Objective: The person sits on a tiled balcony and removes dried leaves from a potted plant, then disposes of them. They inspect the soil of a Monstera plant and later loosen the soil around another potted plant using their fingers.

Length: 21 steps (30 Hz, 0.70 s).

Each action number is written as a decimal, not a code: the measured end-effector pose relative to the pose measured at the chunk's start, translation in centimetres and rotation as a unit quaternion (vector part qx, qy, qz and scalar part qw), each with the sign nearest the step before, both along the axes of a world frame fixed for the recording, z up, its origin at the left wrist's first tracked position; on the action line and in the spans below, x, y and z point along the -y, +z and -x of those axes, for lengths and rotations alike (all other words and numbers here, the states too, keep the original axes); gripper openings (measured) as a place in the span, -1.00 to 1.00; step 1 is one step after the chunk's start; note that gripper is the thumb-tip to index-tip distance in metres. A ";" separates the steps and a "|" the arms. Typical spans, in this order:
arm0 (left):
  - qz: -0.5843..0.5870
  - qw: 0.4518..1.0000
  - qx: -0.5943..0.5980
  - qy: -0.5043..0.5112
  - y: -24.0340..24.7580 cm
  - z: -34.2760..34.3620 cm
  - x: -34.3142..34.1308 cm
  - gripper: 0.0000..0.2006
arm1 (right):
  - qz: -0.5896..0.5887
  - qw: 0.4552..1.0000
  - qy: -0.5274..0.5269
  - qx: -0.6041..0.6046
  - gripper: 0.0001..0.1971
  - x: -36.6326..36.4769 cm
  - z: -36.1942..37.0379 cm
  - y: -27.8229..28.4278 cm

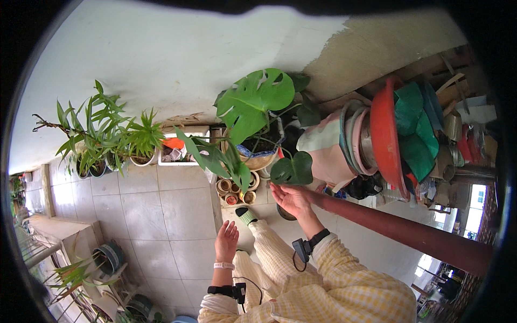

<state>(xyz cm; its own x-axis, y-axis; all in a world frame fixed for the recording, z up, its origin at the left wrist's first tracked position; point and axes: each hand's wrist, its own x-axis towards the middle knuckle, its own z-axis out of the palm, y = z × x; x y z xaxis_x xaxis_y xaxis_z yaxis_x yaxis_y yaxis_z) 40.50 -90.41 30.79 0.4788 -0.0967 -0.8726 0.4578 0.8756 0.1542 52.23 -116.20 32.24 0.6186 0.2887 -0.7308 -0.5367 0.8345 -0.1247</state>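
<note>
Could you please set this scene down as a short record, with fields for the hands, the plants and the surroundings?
Right hand: open, palm up, just below a dark green leaf; contact unclear
Left hand: open, seemingly empty
Main plant: large split-leaved plant
Below it: several small round pots
Farther left: spiky-leaved potted plant
Right side: red basin with green material
Near right wrist: reddish-brown pole

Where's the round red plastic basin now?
Head view, right side: the basin appears up and right of the right hand, between stacked pale tubs on its left and crumpled green sheeting.
</note>
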 end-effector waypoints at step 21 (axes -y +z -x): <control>-0.010 1.000 0.002 -0.005 -0.9 0.1 0.4 -0.70 | 0.081 0.994 -0.055 -0.053 -0.89 0.5 1.5 -4.6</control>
